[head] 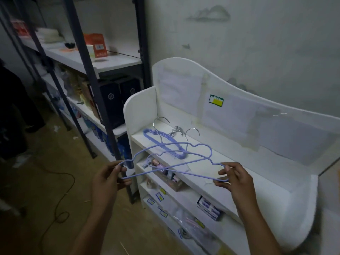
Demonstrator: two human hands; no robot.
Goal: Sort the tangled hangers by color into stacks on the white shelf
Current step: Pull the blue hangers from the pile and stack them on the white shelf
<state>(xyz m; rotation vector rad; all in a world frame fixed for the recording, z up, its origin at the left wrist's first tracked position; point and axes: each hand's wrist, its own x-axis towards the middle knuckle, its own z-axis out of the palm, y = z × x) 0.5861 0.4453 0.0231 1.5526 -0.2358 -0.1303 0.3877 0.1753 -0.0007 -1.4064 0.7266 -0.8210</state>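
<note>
Two crossed purple hangers (200, 146) hang in the air in front of the white shelf (239, 168). My left hand (108, 178) pinches the left end of one hanger. My right hand (233, 178) pinches the right end of the other. Their silver hooks point toward the shelf's back. A stack of several purple hangers (161, 139) with silver hooks lies on the shelf's top board at its left end, just behind the held pair.
A dark metal rack (103, 100) with boxes stands left of the white shelf. Lower boards of the shelf hold small boxes and labelled bags (207, 208). A cable (60, 196) loops over the brown floor. A yellow-green sticker (216, 100) marks the shelf's back panel.
</note>
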